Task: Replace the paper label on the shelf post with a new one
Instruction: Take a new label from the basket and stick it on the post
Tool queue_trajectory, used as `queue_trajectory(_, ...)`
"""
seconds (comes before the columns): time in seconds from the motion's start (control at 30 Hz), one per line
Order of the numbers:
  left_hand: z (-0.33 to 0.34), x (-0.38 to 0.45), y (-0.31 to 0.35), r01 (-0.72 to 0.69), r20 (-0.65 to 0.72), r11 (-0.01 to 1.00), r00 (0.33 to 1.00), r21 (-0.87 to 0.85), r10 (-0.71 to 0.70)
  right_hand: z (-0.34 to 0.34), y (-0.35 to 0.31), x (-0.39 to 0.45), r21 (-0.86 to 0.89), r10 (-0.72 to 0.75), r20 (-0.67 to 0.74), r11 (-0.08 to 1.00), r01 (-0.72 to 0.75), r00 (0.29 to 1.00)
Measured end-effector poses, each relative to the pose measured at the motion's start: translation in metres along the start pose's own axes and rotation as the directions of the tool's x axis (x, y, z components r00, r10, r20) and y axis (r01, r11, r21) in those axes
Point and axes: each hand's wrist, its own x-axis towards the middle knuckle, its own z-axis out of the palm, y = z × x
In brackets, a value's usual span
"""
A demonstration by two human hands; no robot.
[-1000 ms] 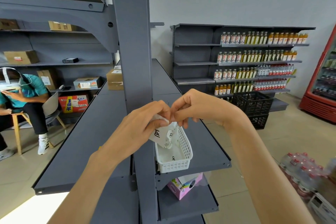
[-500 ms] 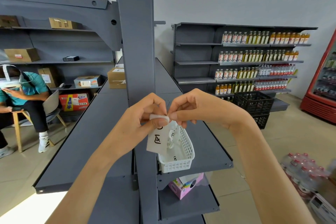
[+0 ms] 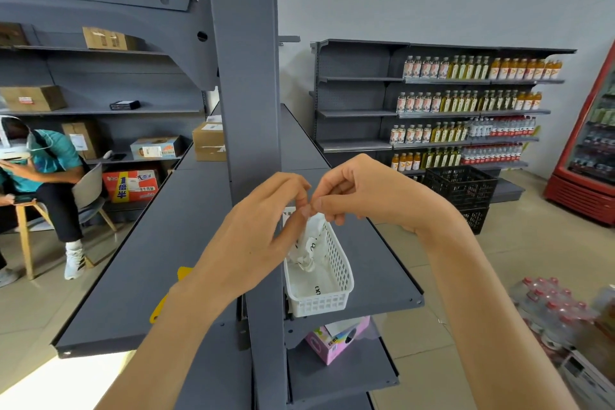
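Observation:
A white paper label (image 3: 308,241) with black marks hangs crumpled from my fingertips, just in front of the grey shelf post (image 3: 244,83). My left hand (image 3: 263,226) and my right hand (image 3: 362,196) meet at its top edge, and both pinch it there. The left fingers hide part of the paper. Below it, a white plastic basket (image 3: 336,301) sits on the grey shelf (image 3: 382,263) right of the post, with more white paper inside. No label shows on the visible face of the post.
A yellow tool (image 3: 181,273) lies on the left shelf, partly behind my forearm. A pink box (image 3: 336,341) sits one shelf down. A person (image 3: 43,170) sits on a chair at left. Black crates (image 3: 461,188), bottle shelves, a red fridge (image 3: 589,156) and water packs (image 3: 552,309) stand at right.
Both hands have stayed pinched together on the label. The paper, held flat with its printed face showing half a second ago, now hangs crumpled and lower behind my left fingers.

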Motion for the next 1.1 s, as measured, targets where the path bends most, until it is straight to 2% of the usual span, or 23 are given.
queue_trajectory(0.2,0.007,-0.001,0.011,0.017,0.015,0.952,1.0,0.306,-0.023,0.006,-0.003,0.002,-0.151,0.052,-0.056,0.987,-0.059,0.997)
queue_trajectory(0.33,0.013,0.0,0.017,0.095,-0.015,0.924,0.995,0.371,-0.096,0.013,-0.002,0.005,-0.227,0.085,-0.088,0.968,-0.103,0.992)
queue_trajectory(0.5,0.015,0.002,0.015,0.206,-0.015,0.937,0.977,0.282,-0.21,0.016,-0.001,0.007,-0.251,0.087,-0.087,0.962,-0.107,0.992)
queue_trajectory(0.7,0.016,0.003,0.005,0.292,0.017,0.956,0.956,-0.022,-0.291,0.014,0.005,0.009,-0.203,0.09,-0.059,0.974,-0.101,0.994)
queue_trajectory(0.87,0.016,0.003,0.004,0.244,-0.091,0.964,0.963,-0.109,-0.254,0.014,0.021,0.015,-0.171,0.128,-0.034,0.976,-0.132,0.991)
queue_trajectory(1.1,0.013,0.008,0.006,0.194,-0.179,0.976,0.961,-0.1,-0.209,0.024,0.049,0.03,-0.081,0.179,0.018,0.981,-0.177,0.984)
